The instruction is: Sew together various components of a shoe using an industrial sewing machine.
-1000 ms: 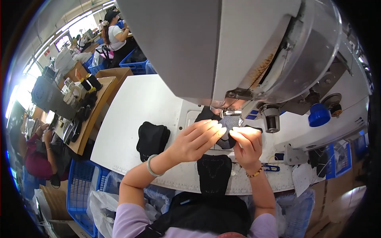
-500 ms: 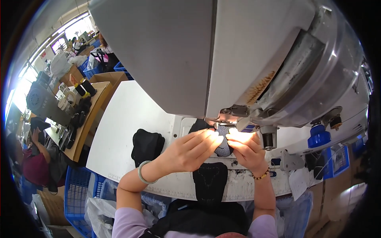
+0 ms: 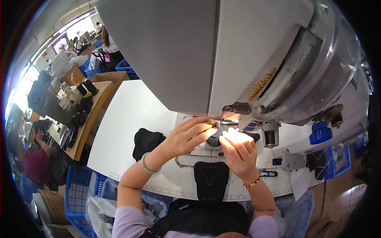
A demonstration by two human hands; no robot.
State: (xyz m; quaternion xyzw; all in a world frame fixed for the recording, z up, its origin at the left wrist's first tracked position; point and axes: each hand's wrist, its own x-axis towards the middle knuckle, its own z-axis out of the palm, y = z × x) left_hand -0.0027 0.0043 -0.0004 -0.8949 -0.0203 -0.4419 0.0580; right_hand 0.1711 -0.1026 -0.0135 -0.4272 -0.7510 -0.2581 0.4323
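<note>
Under the lit needle area of a large sewing machine [image 3: 186, 51], a small grey textured fabric piece [image 3: 214, 141] lies between my hands. My left hand [image 3: 189, 137] pinches its left side, fingers together. From the right, my right hand [image 3: 240, 152] grips it with thumb and fingertips, which the lamp glare partly washes out. Part of a dark piece shows beyond the right fingers. Nearer to me, a black fabric piece [image 3: 211, 180] with a pale stitched outline lies at the table's front edge. Left of my left hand sits a stack of black fabric pieces [image 3: 146, 144].
Blue-handled thread snips [image 3: 269, 173] lie right of my right wrist. A blue knob [image 3: 320, 133] juts from the machine at the right. Blue crates [image 3: 79, 194] stand below the white table [image 3: 115, 131]. Another person [image 3: 37, 162] works at a sewing station on the left.
The grey piece has turned and shifted slightly left between my hands. My left hand has moved up a little, and my right hand has swung lower. The snips beside my right wrist have come into fuller view.
</note>
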